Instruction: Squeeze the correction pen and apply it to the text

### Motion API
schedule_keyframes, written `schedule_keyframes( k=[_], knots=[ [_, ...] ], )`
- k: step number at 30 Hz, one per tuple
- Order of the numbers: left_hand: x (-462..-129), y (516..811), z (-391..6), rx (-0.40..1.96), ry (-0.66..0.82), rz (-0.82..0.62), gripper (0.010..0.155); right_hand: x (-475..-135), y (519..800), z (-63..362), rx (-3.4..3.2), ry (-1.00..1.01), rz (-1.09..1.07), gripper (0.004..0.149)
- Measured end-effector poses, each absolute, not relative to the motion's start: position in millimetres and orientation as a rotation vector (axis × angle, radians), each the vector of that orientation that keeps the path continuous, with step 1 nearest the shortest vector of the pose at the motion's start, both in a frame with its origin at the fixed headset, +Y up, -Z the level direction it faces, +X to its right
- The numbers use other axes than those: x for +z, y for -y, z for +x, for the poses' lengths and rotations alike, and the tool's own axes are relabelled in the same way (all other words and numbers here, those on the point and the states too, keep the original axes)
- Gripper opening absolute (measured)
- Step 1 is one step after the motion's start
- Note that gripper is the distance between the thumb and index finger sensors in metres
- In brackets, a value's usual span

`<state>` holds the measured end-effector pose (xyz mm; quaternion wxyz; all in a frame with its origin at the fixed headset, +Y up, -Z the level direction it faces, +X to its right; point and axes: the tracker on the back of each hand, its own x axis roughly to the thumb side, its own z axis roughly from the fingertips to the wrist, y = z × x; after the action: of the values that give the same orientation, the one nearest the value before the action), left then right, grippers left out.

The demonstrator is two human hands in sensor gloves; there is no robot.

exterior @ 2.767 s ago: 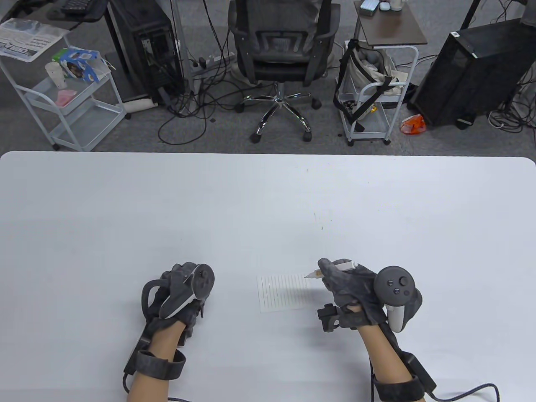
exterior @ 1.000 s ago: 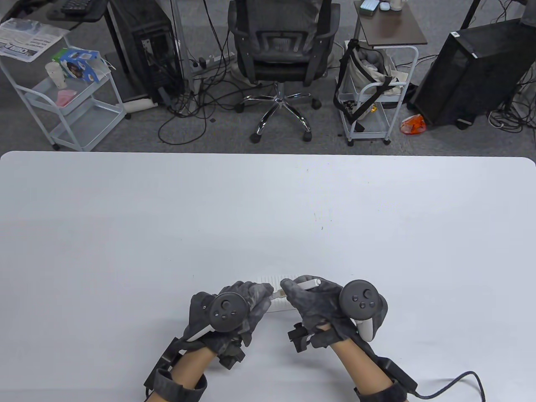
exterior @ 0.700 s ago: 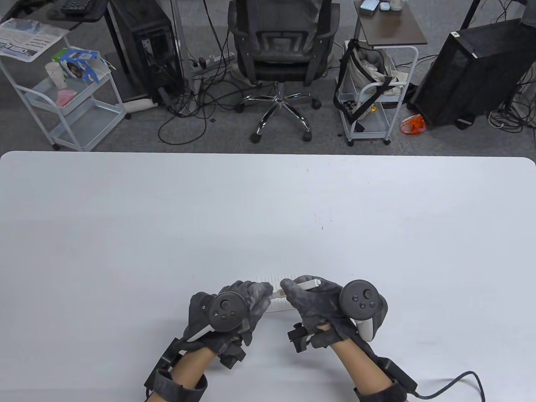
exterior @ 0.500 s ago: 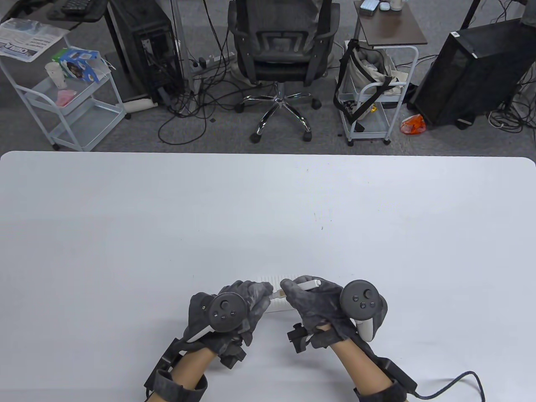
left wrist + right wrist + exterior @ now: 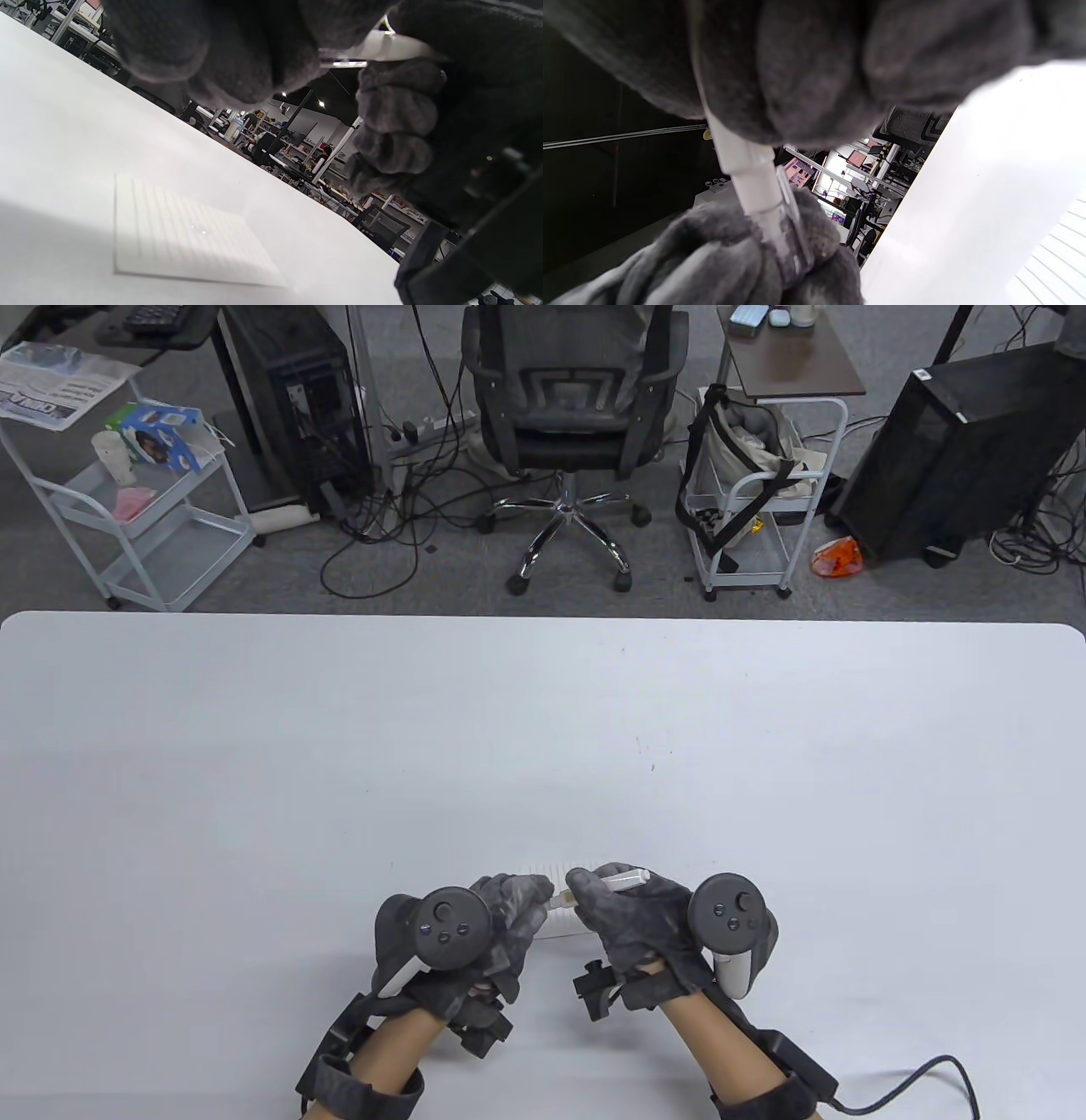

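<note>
A white correction pen [image 5: 626,881] is gripped in my right hand [image 5: 594,897], held level just above the table. My left hand [image 5: 524,903] meets it from the left and grips the clear cap [image 5: 557,897] over the pen's tip. In the right wrist view the white pen [image 5: 745,169] runs down into the clear cap [image 5: 788,237], with my left-hand fingers [image 5: 712,262] wrapped around the cap. The lined paper [image 5: 551,869] lies flat under both hands, mostly hidden; the left wrist view shows the paper [image 5: 182,233] bare below the hands.
The white table [image 5: 543,729] stretches far beyond the hands. A cable [image 5: 916,1082] trails from my right wrist along the front edge. An office chair [image 5: 564,407] and carts stand on the floor behind the table.
Since 2.8 s ago my left hand came in from the left and took hold of the pen's tip end; my right hand moved left with the pen. In the last half second my left wrist rolled slightly.
</note>
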<state>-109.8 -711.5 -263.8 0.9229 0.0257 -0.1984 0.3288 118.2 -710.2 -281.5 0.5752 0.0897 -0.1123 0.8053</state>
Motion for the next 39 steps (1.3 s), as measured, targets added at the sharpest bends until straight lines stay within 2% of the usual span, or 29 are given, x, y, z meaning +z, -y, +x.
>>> schedule_keyframes(
  k=[8, 19, 27, 30, 34, 39],
  knots=[
    [-264, 708, -109, 0.613, 0.417, 0.081, 0.046, -284, 712, 120, 1.893, 0.241, 0.200, 0.042],
    [-271, 716, -119, 0.533, 0.371, 0.086, 0.046, -293, 730, 117, 1.913, 0.047, 0.159, 0.048],
    [-272, 716, -118, 0.534, 0.372, 0.078, 0.047, -294, 733, 119, 1.874, 0.044, 0.127, 0.047],
    [-273, 717, -120, 0.530, 0.355, 0.084, 0.046, -296, 733, 121, 1.875, 0.042, 0.118, 0.054],
    [-280, 716, -130, 0.527, 0.309, 0.092, 0.047, -299, 728, 135, 1.878, 0.059, 0.068, 0.074],
    [-293, 703, -149, 0.384, 0.235, 0.183, 0.046, -305, 692, 172, 2.237, 0.226, 0.115, 0.084]
  ],
)
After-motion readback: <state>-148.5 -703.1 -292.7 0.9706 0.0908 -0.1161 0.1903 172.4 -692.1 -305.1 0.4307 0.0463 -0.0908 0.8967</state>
